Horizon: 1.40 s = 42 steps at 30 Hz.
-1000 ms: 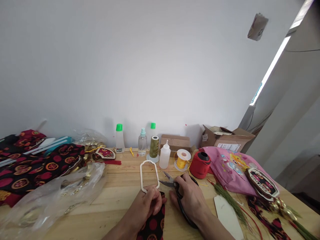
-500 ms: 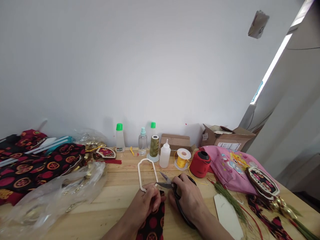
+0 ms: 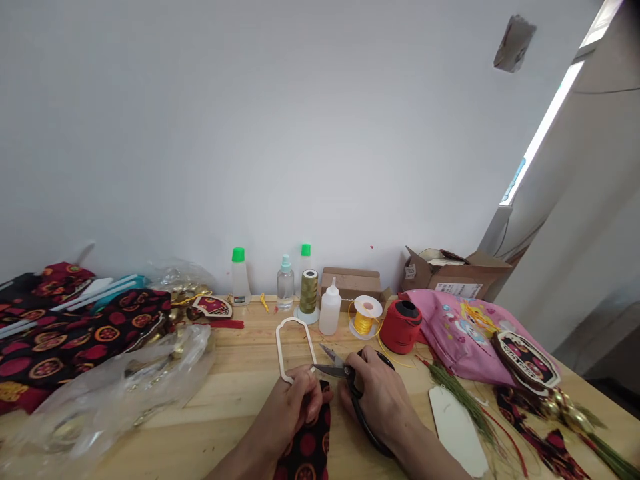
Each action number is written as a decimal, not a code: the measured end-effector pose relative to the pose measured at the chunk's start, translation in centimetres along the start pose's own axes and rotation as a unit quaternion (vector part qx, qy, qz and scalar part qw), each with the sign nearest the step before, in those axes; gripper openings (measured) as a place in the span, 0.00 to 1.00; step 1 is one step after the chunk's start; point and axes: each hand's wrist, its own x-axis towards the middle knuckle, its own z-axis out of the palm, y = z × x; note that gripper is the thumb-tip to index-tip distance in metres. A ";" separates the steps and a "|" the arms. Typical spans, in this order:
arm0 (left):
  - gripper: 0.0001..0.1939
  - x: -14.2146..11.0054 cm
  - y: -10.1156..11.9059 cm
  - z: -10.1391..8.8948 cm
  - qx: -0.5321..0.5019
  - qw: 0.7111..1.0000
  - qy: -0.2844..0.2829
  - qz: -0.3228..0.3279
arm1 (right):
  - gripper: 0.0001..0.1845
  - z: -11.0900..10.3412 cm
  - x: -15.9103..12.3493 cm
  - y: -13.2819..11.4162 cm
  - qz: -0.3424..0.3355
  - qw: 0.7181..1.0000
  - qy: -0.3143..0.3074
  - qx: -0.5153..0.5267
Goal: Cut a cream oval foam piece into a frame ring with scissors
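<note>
The left hand (image 3: 300, 399) pinches and the right hand (image 3: 379, 393) grips near it (both forearms (image 3: 244, 445) angled inward).

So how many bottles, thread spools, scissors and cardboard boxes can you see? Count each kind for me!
Bottles: 4, one partly hidden
Thread spools: 3
Scissors: 1 pair
Cardboard boxes: 2
Total: 10

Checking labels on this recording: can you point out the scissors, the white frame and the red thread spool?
Scissors (image 3: 345, 371): head view, on the metal near the pivot.
White frame (image 3: 280, 350): head view, on its left side strip.
Red thread spool (image 3: 401, 333): head view, on the wound body.
</note>
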 end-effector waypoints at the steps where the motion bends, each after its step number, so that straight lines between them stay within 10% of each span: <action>1: 0.21 -0.1 -0.1 0.0 0.012 1.000 -0.010 0.017 | 0.06 0.0 0.1 0.2 0.012 1.000 -0.001 -0.003; 42: 0.19 0.4 -0.9 -0.5 -0.028 0.998 -0.005 0.063 | 0.06 -0.2 -0.2 -0.3 -0.020 1.000 -0.017 0.008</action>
